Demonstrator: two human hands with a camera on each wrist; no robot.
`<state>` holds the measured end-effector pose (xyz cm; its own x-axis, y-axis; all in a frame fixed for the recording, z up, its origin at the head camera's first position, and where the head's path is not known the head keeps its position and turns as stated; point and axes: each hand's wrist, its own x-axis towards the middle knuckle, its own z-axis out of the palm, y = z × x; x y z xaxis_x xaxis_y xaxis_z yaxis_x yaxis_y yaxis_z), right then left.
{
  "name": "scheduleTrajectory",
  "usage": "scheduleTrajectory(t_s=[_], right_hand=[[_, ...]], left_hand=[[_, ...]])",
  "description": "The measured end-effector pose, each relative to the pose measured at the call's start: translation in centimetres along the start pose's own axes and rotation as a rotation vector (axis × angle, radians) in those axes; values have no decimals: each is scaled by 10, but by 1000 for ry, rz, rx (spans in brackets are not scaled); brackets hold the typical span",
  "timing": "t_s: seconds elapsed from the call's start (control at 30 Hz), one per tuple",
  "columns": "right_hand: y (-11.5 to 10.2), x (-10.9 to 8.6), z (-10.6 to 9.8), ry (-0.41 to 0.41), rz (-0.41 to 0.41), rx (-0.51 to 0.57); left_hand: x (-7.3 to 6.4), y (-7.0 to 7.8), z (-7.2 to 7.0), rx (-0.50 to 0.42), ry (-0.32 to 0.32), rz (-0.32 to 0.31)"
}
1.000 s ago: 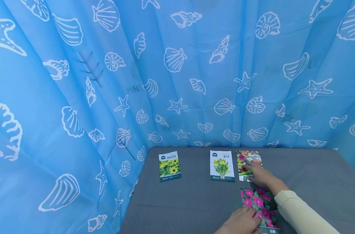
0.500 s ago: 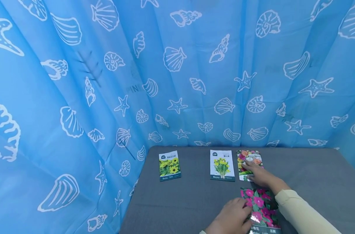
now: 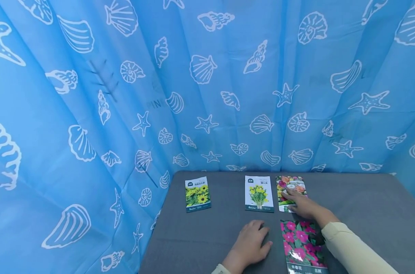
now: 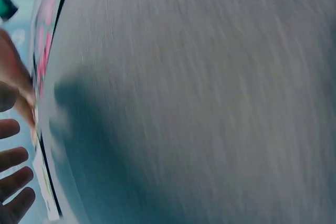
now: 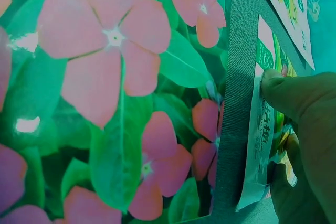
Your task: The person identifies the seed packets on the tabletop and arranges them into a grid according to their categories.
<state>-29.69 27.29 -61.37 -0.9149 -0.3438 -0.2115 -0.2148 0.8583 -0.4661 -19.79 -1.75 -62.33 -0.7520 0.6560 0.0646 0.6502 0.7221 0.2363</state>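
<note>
My left hand (image 3: 250,241) is over the grey table, left of the large packet, and holds nothing. In the left wrist view its fingers (image 4: 14,157) are spread and apart from any packet. At the back right, my right hand (image 3: 303,203) rests on a seed packet with multicoloured flowers (image 3: 283,184), covering part of it. Thumb (image 5: 275,85) and fingertips touch that packet in the right wrist view. Nearer the front lies a larger packet with pink flowers (image 3: 301,243), partly under the right forearm.
Left of the multicoloured packet lies a white packet with a yellow-flowered plant (image 3: 259,194). Farther left is a packet with yellow daisy-like flowers (image 3: 198,195). A blue shell-print curtain (image 3: 224,95) hangs behind the grey table (image 3: 193,239) and along its left side.
My left hand has come off the pink-flowered packet and moved left over the table, fingers spreading. The right hand stays on the multicoloured packet.
</note>
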Motion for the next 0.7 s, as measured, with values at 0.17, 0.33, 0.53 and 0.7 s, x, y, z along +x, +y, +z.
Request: scheduleTrajectory(t_s=[0.17, 0.33, 0.53, 0.7], right_hand=[[2, 1, 0, -22, 14, 9], [1, 1, -2, -28, 10, 16], [1, 0, -2, -30, -18, 26], [1, -1, -2, -39, -5, 35]], left_hand=[[-10, -26, -4, -38, 21, -107], [-22, -49, -6, -74, 47, -214], [-35, -75, -5, -77, 93, -300], [-44, -93, -12, -103, 155, -340]])
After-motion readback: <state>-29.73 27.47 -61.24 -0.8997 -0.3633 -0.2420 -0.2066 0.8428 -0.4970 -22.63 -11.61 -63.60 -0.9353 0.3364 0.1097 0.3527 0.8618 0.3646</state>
